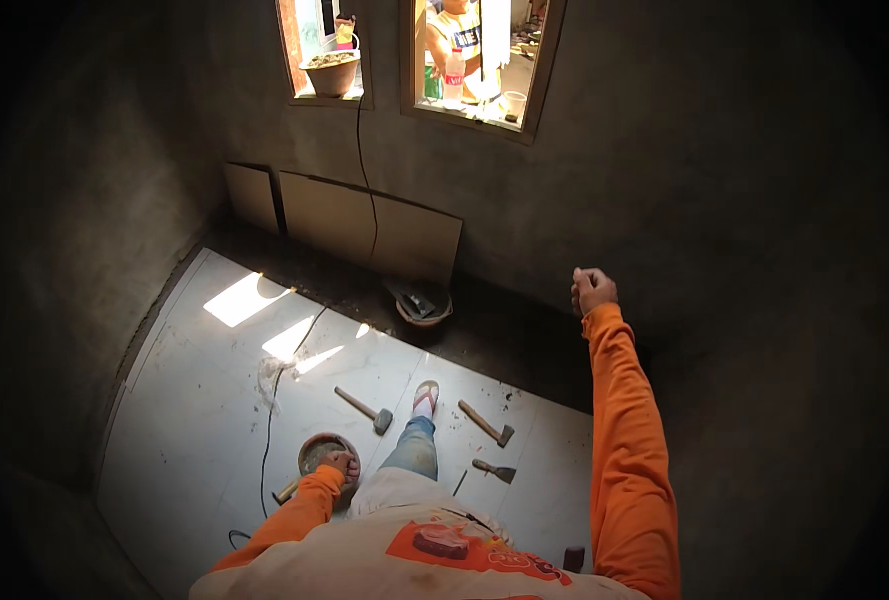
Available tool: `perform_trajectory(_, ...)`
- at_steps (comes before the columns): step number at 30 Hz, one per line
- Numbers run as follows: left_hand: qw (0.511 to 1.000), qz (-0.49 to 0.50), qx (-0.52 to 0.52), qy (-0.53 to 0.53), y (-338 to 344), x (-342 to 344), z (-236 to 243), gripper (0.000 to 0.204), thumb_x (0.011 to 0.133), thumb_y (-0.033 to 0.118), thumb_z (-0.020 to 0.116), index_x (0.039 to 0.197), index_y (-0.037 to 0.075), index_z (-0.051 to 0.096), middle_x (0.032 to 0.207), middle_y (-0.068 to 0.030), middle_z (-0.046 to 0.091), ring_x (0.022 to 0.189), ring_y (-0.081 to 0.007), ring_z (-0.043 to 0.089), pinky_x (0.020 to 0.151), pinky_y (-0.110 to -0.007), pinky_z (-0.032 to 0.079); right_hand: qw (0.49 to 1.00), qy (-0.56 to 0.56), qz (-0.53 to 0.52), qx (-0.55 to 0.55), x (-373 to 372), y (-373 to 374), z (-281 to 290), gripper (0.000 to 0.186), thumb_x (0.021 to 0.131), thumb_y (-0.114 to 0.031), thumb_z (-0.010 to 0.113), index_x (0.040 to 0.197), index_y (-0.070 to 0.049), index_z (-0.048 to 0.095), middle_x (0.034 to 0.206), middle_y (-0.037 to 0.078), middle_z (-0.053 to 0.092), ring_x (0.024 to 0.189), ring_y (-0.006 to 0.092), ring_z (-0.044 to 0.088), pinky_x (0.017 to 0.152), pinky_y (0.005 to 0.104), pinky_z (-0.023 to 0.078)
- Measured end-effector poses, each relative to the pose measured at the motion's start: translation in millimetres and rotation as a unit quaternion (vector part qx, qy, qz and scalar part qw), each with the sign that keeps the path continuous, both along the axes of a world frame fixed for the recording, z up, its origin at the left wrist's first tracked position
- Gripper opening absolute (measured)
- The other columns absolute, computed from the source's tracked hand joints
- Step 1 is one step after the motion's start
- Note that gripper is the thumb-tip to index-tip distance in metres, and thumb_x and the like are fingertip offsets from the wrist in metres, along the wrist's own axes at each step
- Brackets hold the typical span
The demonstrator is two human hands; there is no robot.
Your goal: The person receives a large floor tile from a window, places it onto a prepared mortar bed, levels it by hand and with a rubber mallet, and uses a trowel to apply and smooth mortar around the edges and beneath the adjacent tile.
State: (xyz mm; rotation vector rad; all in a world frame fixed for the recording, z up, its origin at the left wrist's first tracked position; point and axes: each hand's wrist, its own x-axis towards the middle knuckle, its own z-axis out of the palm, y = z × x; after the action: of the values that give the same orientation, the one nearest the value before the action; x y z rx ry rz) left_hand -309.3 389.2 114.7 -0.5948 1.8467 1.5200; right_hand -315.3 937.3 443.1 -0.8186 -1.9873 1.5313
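Observation:
My left hand (341, 463) is closed at the right side of a round brown bucket (313, 441) and seems to grip it by its rim or handle. Grey material lies inside the bucket. Held out ahead on the right, my right hand (594, 289) is curled into a fist, and nothing shows in it. Near my foot (425, 398) lie a wooden-handled sledgehammer (368, 411) on the left and a hatchet-like hammer (486, 424) on the right. A scraper (494, 470) rests below the hatchet-like hammer. Beside the bucket, a yellowish handle (286, 491) pokes out.
Pale tiles (194, 390) end at a dark, lower strip along the wall. On that strip sits a bowl (424, 305) with a trowel-like tool; boards (364, 225) lean behind it. A black cable (267, 440) crosses the tiles. Beyond the window stands a person (454, 35); another bucket (331, 76) occupies a sill.

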Motion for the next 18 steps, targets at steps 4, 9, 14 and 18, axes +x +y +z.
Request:
perform_trajectory(4,0.999,0.007,0.031,0.034,78,-139,18,0.019,0.089,0.021,0.052,0.094,0.004,0.057,0.070,-0.0100,0.062,0.054,-0.0192,0.061,0.044,-0.029,0.048,0.974,0.106,0.024,0.198,-152,47,105,0.023,0.088,-0.025,0.061,0.085,-0.003,0.057,0.066,-0.001,0.054,0.051,0.0055,0.049,0.044,0.0220,0.041)
perform_trajectory(9,0.983,-0.081,0.081,0.143,240,-327,71,0.025,0.087,0.027,0.056,0.092,0.003,0.058,0.072,-0.0082,0.064,0.053,-0.0153,0.060,0.046,-0.027,0.047,0.907,0.059,-0.022,0.417,-348,88,269,0.058,0.078,-0.047,0.064,0.111,0.000,0.057,0.107,0.016,0.063,0.099,0.0257,0.060,0.086,0.0348,0.047)
perform_trajectory(14,0.952,-0.075,0.260,0.142,382,-473,198,0.025,0.089,0.028,0.055,0.096,0.005,0.059,0.080,-0.0072,0.064,0.064,-0.0160,0.062,0.056,-0.028,0.051,0.793,0.071,-0.202,0.570,-490,98,414,0.071,0.078,-0.059,0.054,0.116,0.001,0.055,0.118,0.022,0.056,0.111,0.0319,0.055,0.094,0.0386,0.043)
perform_trajectory(18,0.920,-0.056,0.379,0.087,460,-569,256,0.032,0.094,0.030,0.048,0.111,0.003,0.051,0.096,-0.0127,0.063,0.083,-0.0233,0.064,0.070,-0.036,0.053,0.777,0.013,-0.269,0.569,-557,116,439,0.070,0.079,-0.057,0.051,0.116,0.002,0.054,0.119,0.023,0.055,0.112,0.0323,0.054,0.095,0.0385,0.042)
